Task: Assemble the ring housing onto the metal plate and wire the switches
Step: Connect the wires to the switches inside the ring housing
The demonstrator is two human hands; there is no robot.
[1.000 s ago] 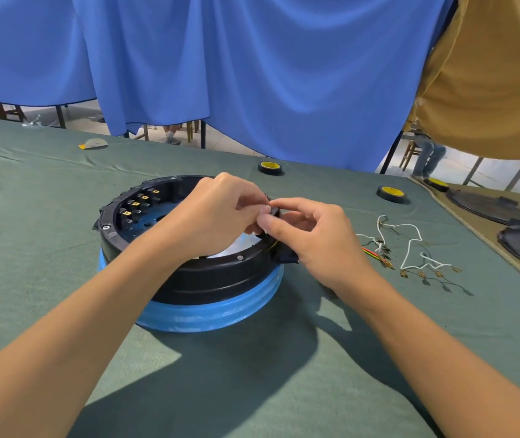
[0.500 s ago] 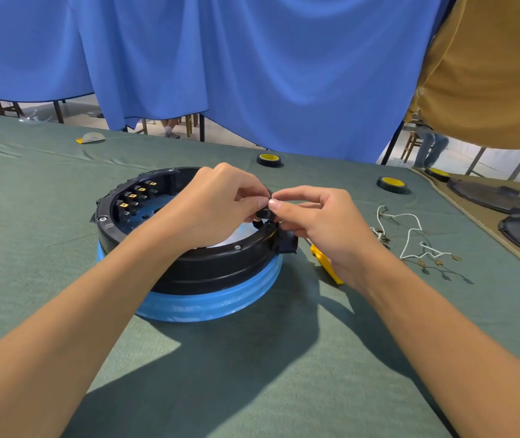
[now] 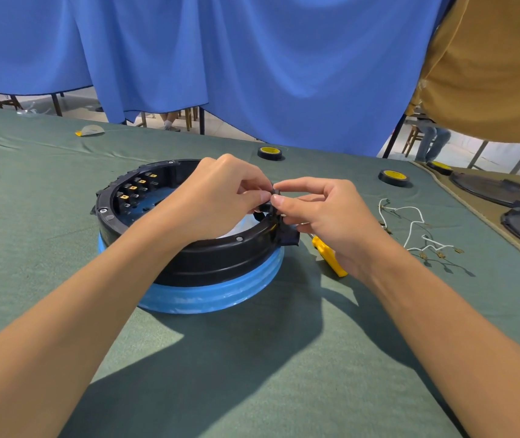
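A black ring housing (image 3: 208,260) sits on a blue-wrapped round base (image 3: 217,295) in the middle of the green table. Several switches with brass terminals (image 3: 132,188) line its far left inner wall. Above the housing's right rim, my left hand (image 3: 217,200) and my right hand (image 3: 318,213) meet and both pinch one small black part (image 3: 272,200). That part is mostly hidden by my fingertips. A bundle of white wires with brass terminals (image 3: 416,229) lies on the cloth to the right, apart from my hands.
A yellow-handled tool (image 3: 329,256) lies under my right wrist beside the base. Two black-and-yellow tape rolls (image 3: 270,152) (image 3: 392,177) stand further back. Dark round lids (image 3: 498,191) lie on a tan cloth at the right edge. Blue curtains hang behind the table.
Both hands have lifted slightly off the housing's right rim, fingertips staying together on the small part. The yellow tool has come into sight under my right wrist.
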